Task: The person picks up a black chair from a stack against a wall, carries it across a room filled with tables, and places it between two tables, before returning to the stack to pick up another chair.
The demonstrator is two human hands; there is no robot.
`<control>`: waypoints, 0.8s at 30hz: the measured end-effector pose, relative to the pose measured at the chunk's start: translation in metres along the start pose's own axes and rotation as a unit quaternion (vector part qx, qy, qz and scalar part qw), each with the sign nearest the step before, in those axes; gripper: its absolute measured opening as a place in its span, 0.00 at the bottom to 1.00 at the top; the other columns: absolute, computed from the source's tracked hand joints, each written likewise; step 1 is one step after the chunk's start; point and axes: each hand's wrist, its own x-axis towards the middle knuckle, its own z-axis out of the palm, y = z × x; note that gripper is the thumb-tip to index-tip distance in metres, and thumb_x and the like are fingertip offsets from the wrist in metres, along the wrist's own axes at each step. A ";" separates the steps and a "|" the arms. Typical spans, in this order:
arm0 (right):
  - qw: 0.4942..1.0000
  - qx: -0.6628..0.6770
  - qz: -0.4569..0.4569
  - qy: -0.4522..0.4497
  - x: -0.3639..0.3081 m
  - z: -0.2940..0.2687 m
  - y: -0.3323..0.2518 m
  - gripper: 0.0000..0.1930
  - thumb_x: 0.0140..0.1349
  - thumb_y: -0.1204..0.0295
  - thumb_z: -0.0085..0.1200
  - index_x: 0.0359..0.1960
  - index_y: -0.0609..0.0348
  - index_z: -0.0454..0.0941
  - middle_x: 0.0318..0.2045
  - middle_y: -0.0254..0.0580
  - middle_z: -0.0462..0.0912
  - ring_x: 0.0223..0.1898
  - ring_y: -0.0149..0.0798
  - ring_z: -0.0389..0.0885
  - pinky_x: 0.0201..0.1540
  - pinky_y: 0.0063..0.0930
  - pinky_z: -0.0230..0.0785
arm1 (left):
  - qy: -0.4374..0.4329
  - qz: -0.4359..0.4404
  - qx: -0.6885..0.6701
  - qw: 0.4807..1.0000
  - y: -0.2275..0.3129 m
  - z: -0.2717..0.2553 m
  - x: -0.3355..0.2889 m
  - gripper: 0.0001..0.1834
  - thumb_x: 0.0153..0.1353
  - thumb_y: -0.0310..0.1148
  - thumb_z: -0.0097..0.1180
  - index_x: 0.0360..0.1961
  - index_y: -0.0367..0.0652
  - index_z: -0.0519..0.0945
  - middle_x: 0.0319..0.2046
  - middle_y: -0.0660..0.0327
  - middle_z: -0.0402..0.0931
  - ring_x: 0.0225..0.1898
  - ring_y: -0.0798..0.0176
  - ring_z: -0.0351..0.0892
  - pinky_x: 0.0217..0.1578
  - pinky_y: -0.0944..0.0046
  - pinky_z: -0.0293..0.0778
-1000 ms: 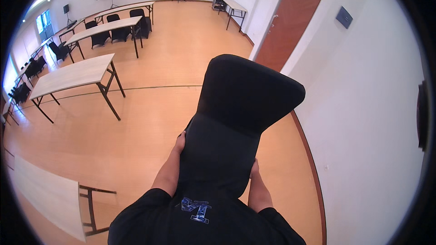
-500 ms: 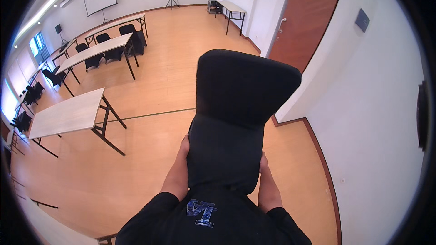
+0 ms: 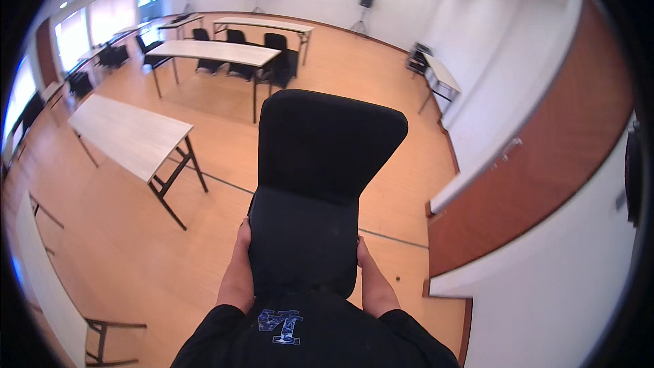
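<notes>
A chair with a black fabric cover (image 3: 306, 232) is held up against my front, its backrest pointing away from me and its seat close to my chest. My left hand (image 3: 244, 230) grips the left side of the seat. On the opposite side, my right hand (image 3: 362, 251) holds the seat's edge. The fingers of both hands are mostly hidden beneath the chair. Its legs cannot be seen.
A light-topped folding table (image 3: 129, 133) stands to the left, with another table (image 3: 51, 293) at the lower left. Ahead, black-covered chairs (image 3: 240, 54) stand by a long table (image 3: 211, 52). A brown door (image 3: 538, 170) and white wall (image 3: 545, 320) border the right.
My view has swung to the right and upward, so the tables and door appear shifted. The chair stays in both hands, slightly further left in view.
</notes>
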 end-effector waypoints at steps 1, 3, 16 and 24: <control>1.000 0.010 0.012 -0.016 0.022 0.001 -0.011 0.28 0.61 0.53 0.22 0.54 0.60 0.59 0.50 0.45 0.67 0.50 0.42 0.65 0.54 0.35 0.56 | 0.022 0.007 0.020 1.000 0.004 0.006 -0.005 0.33 0.59 0.50 0.28 0.47 0.28 0.67 0.45 0.47 0.69 0.50 0.56 0.67 0.50 0.63 0.60; 0.998 0.030 0.038 -0.040 0.064 0.001 -0.033 0.27 0.61 0.54 0.22 0.55 0.59 0.58 0.50 0.45 0.66 0.50 0.41 0.65 0.55 0.35 0.56 | -0.011 -0.052 -0.044 0.998 0.040 0.014 0.006 0.33 0.59 0.51 0.29 0.48 0.28 0.66 0.47 0.45 0.68 0.51 0.56 0.65 0.51 0.63 0.58; 0.989 0.072 0.073 -0.105 0.282 0.043 -0.115 0.27 0.59 0.53 0.29 0.48 0.63 0.66 0.44 0.45 0.72 0.43 0.43 0.71 0.50 0.38 0.63 | 0.025 -0.053 0.070 0.996 0.076 0.073 0.268 0.36 0.58 0.54 0.27 0.50 0.27 0.63 0.53 0.41 0.59 0.58 0.50 0.53 0.57 0.61 0.49; 0.989 0.144 -0.036 -0.028 0.391 0.052 -0.191 0.26 0.60 0.54 0.28 0.49 0.62 0.65 0.44 0.46 0.71 0.46 0.43 0.70 0.52 0.37 0.62 | -0.078 -0.007 0.132 0.988 0.215 0.162 0.423 0.35 0.60 0.52 0.23 0.47 0.27 0.66 0.49 0.40 0.63 0.56 0.49 0.58 0.56 0.61 0.51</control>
